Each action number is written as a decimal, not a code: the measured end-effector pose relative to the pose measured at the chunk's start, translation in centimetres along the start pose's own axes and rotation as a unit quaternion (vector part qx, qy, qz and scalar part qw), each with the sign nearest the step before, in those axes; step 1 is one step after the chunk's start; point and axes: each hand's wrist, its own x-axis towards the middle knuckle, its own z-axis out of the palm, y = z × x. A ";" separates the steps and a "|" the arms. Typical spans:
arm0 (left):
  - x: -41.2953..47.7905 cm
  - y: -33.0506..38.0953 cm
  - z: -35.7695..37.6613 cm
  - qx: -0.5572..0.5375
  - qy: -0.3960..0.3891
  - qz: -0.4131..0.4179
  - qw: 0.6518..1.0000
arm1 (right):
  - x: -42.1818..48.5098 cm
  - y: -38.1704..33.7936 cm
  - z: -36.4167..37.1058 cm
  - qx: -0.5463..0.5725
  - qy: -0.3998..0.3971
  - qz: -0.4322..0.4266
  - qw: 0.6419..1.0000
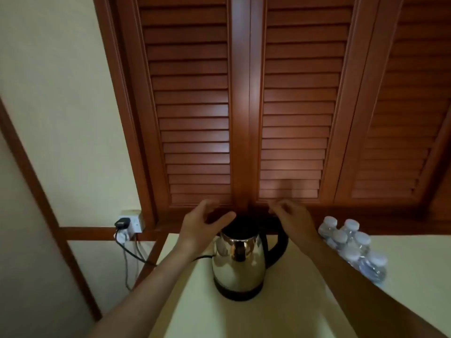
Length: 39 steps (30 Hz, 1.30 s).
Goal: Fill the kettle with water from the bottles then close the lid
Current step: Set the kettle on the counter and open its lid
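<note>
A shiny steel kettle (238,261) with a black lid, black handle on its right and black base stands on the pale counter (280,313). My left hand (202,224) hovers just left of the lid, fingers spread and curved, thumb near the lid's edge. Above the handle, to the lid's right, my right hand (291,219) has loosely bent fingers and holds nothing. A pack of several clear water bottles (353,247) with white caps stands at the right, wrapped in plastic. I cannot see whether the lid is latched.
Brown louvred wooden doors (244,106) rise directly behind the kettle. A wall socket (130,222) with plugs sits at the left, and a black cord (136,257) runs from it to the kettle. The counter's left edge falls away beside my left forearm.
</note>
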 end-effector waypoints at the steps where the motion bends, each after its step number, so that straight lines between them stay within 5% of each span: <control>1: -0.4 -0.5 0.3 -0.013 0.004 -0.014 1.000 | -0.1 0.3 0.2 0.024 0.005 0.019 1.000; 8: -3.7 -4.0 2.8 -0.055 0.015 -0.107 0.993 | -1.7 2.4 2.0 0.137 0.049 0.090 0.985; 26: -3.9 -4.1 1.2 -0.121 -0.031 -0.091 0.988 | -3.9 0.1 2.5 0.185 0.103 0.126 0.969; 39: -11.8 -3.4 -1.0 -0.120 -0.076 -0.040 0.989 | -14.3 -2.5 1.6 0.265 0.134 0.157 0.942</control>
